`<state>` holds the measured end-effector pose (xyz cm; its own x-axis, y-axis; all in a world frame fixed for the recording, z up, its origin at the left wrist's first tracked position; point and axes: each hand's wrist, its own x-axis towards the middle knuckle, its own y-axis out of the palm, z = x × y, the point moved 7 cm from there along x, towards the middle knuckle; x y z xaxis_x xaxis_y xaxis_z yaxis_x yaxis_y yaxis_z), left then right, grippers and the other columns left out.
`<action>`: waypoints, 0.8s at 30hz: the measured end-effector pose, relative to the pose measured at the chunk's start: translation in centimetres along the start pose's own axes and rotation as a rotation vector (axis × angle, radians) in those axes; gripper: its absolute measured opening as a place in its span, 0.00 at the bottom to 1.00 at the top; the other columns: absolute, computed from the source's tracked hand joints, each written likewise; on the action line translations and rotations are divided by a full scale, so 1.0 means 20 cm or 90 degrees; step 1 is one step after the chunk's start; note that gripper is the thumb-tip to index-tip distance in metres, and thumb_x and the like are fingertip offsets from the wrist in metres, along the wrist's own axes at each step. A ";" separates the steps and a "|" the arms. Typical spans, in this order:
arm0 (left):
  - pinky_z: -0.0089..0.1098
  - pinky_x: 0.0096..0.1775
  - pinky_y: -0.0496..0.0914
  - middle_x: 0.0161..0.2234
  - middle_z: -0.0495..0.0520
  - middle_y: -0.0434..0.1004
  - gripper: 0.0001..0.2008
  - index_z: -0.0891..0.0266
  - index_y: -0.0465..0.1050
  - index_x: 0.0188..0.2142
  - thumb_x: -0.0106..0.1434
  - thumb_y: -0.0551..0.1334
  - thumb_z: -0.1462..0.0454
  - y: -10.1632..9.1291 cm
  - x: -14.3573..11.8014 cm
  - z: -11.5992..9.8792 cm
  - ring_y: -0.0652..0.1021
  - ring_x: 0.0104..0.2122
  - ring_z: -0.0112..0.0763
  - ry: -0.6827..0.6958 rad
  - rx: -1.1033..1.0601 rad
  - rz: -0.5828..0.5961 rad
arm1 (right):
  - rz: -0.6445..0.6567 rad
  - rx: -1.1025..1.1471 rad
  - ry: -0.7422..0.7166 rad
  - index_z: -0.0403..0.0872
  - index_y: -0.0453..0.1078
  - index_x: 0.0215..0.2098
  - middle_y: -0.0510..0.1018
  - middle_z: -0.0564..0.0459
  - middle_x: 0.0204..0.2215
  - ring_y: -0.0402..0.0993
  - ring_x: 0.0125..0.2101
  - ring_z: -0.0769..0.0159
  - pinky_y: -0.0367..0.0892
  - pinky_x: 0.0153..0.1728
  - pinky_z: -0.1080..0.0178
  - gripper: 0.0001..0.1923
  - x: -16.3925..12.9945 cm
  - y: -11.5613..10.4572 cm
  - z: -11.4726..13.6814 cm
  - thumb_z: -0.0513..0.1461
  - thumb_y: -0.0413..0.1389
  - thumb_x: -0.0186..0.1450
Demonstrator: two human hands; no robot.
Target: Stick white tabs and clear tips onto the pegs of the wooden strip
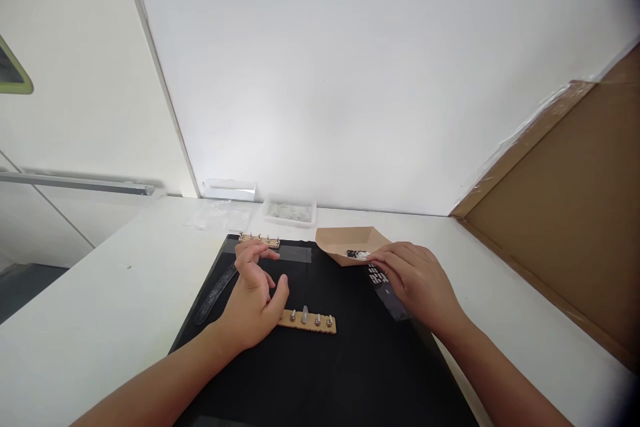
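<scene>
My left hand [257, 300] hovers over the black mat [320, 380] with fingers partly bent and apart, holding nothing. Under its thumb side lies a tan strip [307, 321] bearing a row of small metal toggle-like posts; one post wears a pale grey cap [305, 314]. My hand hides the strip's left end. At the right, my right hand [415, 280] is closed at the near rim of a brown paper tray [345, 237], apparently pinching it. Small black and white pieces [357, 255] lie inside the tray. Below that hand, a dark piece with white squares [379, 275] is partly covered.
A second tan strip with posts [273, 242] sits at the mat's far edge. A dark curved band [216, 297] lies at the left. Behind are a clear plastic box [290, 212] with contents and a clear bag [217, 215]. A cardboard panel [560, 213] stands at the right.
</scene>
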<state>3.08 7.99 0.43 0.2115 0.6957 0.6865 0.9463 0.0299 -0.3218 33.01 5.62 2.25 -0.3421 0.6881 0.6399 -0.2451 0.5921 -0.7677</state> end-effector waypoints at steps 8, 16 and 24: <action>0.29 0.31 0.78 0.60 0.63 0.51 0.30 0.52 0.48 0.60 0.67 0.62 0.72 0.00 0.00 0.01 0.75 0.52 0.39 -0.008 0.010 0.009 | 0.034 -0.005 -0.012 0.52 0.81 0.48 0.84 0.49 0.41 0.80 0.41 0.57 0.70 0.40 0.56 0.12 -0.02 0.03 0.02 0.40 0.55 0.77; 0.28 0.31 0.79 0.60 0.64 0.50 0.28 0.53 0.48 0.60 0.68 0.60 0.71 0.01 -0.01 0.02 0.76 0.53 0.39 -0.014 0.026 0.011 | 0.030 0.026 -0.037 0.53 0.80 0.50 0.81 0.50 0.36 0.76 0.36 0.60 0.67 0.37 0.59 0.11 -0.02 0.05 0.10 0.40 0.55 0.77; 0.29 0.30 0.79 0.60 0.64 0.53 0.26 0.53 0.48 0.59 0.68 0.60 0.70 0.00 -0.01 0.02 0.76 0.54 0.41 -0.013 0.046 -0.004 | -0.013 0.064 -0.089 0.53 0.79 0.51 0.80 0.52 0.36 0.74 0.36 0.62 0.63 0.39 0.59 0.11 0.00 0.04 0.20 0.34 0.58 0.75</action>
<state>3.02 8.14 -0.02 0.2001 0.7099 0.6753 0.9274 0.0852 -0.3643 29.26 4.35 1.52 -0.4571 0.6069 0.6502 -0.3412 0.5554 -0.7584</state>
